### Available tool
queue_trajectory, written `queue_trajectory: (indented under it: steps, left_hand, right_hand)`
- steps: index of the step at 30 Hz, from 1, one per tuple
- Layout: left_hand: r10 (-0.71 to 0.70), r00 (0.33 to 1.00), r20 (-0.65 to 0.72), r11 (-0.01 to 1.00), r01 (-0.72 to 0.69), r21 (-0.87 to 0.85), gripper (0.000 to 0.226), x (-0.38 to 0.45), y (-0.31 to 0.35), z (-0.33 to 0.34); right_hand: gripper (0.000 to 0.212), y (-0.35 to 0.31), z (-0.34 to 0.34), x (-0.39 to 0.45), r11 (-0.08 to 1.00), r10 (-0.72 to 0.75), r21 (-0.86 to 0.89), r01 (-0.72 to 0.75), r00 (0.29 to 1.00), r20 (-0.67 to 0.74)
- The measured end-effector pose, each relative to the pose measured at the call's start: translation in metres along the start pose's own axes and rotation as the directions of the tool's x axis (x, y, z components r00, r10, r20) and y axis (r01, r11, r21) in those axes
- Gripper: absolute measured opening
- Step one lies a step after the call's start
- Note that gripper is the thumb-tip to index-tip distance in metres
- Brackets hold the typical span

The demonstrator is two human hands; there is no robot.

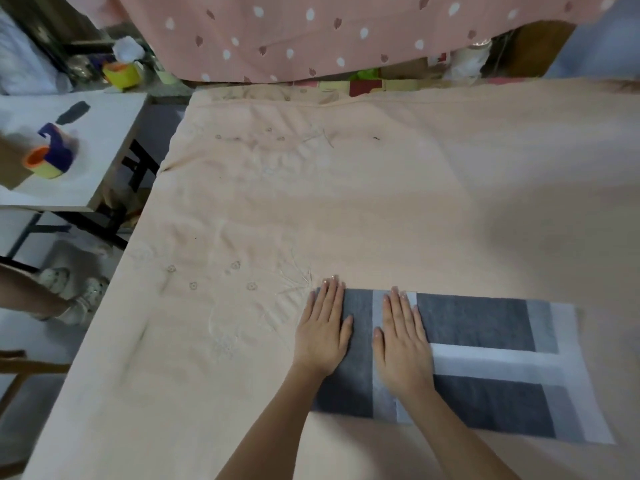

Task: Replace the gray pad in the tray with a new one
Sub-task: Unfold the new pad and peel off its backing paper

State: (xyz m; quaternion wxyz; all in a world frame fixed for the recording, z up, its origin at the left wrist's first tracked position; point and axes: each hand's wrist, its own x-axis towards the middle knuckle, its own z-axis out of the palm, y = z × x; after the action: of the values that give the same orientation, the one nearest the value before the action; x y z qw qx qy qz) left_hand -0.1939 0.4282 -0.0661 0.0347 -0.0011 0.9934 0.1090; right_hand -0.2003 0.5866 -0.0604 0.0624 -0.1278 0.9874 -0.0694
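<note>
A folded gray pad (481,323) with white bands lies flat on the peach sheet, near the front right. My left hand (323,329) rests palm down on the pad's left end, fingers together and extended, partly over the sheet. My right hand (403,339) lies flat beside it, across the pad's white strip. Both hands press on the pad and neither grips it. No tray is in view.
The peach sheet (346,202) covers a wide bed-like surface. A pink spotted curtain (311,32) hangs at the back. A white side table (86,161) at left bears rolls of tape (52,157). Another person's feet in slippers (72,292) stand at the left.
</note>
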Motion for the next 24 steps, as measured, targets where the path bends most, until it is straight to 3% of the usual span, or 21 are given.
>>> queue_trajectory:
  steps: [7, 11, 13, 17, 24]
  left_hand:
    - [-0.049, 0.998, -0.026, 0.993, 0.051, 0.105, 0.063, -0.012, -0.031, -0.009]
    - [0.066, 0.998, 0.010, 0.997, -0.066, 0.046, 0.059, -0.055, 0.000, -0.001]
    - [0.023, 1.000, 0.008, 1.000, -0.023, -0.018, 0.057, -0.067, 0.012, 0.002]
    - [-0.006, 1.000, -0.003, 0.999, 0.006, -0.050, 0.058, -0.069, 0.011, 0.001]
    - [-0.010, 1.000, 0.002, 1.000, 0.010, -0.023, 0.060, -0.069, 0.007, 0.009]
  right_hand:
    - [0.063, 0.004, 0.011, 0.001, 1.000, -0.013, -0.020, 0.014, 0.999, 0.038]
    - [0.061, 0.003, 0.006, 0.003, 1.000, -0.001, -0.023, 0.002, 0.999, 0.046]
    - [0.060, -0.008, -0.005, -0.008, 1.000, -0.003, -0.008, 0.002, 1.000, -0.016]
    - [0.062, -0.034, 0.001, -0.048, 0.985, -0.157, -0.073, 0.159, 0.987, 0.031]
    - [0.063, 0.017, -0.003, -0.058, 0.996, 0.026, -0.087, -0.022, 0.999, 0.041]
